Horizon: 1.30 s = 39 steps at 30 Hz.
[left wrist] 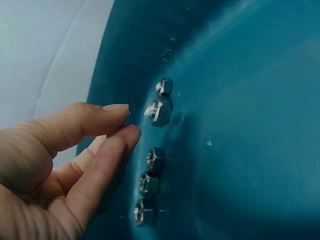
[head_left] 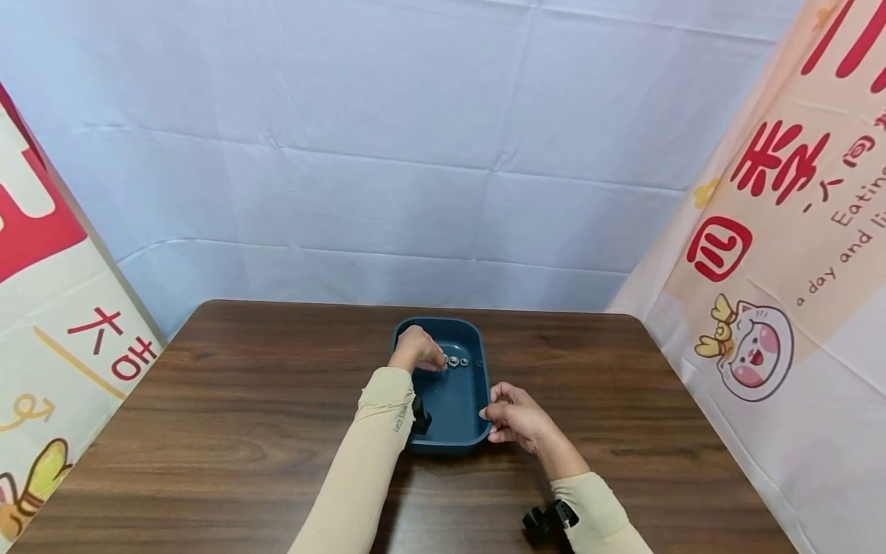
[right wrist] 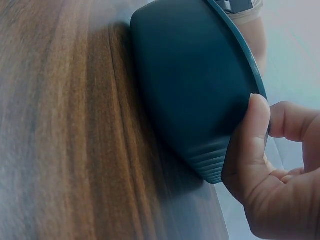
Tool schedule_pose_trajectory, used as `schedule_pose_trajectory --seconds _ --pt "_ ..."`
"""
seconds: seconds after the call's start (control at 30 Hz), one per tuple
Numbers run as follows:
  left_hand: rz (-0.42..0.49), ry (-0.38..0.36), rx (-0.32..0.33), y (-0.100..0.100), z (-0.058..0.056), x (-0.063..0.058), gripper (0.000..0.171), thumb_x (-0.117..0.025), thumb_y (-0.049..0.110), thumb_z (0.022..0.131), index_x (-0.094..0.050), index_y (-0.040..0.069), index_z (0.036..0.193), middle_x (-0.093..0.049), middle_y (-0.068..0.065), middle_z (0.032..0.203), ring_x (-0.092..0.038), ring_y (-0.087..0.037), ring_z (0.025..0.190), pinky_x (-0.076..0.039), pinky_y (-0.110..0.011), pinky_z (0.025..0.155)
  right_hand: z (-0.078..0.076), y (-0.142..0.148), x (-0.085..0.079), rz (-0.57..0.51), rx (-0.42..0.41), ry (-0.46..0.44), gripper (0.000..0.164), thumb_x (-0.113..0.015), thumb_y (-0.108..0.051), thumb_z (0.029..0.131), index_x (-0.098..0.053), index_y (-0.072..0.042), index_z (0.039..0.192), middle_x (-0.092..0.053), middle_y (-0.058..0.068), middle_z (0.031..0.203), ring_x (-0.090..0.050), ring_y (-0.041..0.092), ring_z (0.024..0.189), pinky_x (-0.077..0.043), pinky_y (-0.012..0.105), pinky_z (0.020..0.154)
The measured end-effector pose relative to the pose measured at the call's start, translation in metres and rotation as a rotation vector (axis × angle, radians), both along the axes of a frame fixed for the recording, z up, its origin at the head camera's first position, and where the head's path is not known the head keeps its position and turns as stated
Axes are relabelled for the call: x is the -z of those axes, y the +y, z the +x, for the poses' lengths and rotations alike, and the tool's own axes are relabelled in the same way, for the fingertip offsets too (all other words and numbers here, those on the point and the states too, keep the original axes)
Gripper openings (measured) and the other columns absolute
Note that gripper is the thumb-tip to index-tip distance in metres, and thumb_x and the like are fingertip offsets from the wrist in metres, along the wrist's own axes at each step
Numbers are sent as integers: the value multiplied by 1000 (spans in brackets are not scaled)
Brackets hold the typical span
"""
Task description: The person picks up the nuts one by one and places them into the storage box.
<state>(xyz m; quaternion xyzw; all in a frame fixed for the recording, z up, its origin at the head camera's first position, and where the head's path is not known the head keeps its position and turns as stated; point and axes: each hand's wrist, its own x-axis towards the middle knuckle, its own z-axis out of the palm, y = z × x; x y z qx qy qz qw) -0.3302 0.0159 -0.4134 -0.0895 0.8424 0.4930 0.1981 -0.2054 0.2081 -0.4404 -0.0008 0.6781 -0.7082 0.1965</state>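
Over the far part of a blue plastic tray [head_left: 453, 412], my left hand [head_left: 419, 350] pinches with thumb and fingertips. A small shiny edge, likely of a nut, shows between them in the left wrist view; the rest is hidden by the fingers. Several metal hex nuts [left wrist: 160, 111] stand in a row along the tray's inner wall, right beside those fingertips, with a gap in the row. At the near right side of the tray, my right hand [head_left: 517, 419] pinches the rim, with one digit [right wrist: 256, 117] against the outer wall.
The tray stands on a brown wood-grain table [head_left: 277, 408], close to its far edge. A pale cloth [head_left: 388, 154] hangs behind the table, and printed cloths [head_left: 754, 308] hang at both sides. Black wrist cameras [head_left: 550, 519] sit on the cream sleeves.
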Motion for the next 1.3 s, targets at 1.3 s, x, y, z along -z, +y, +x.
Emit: schedule_pose_trajectory --seconds 1.3 --pt "-186 75 11 2 10 11 44 -81 2 68 -61 -10 105 -57 -23 98 -62 -18 52 -55 -32 57 -1 2 -5 78 11 3 20 -58 0 84 -41 0 94 -48 7 64 -51 13 50 -52 25 48"
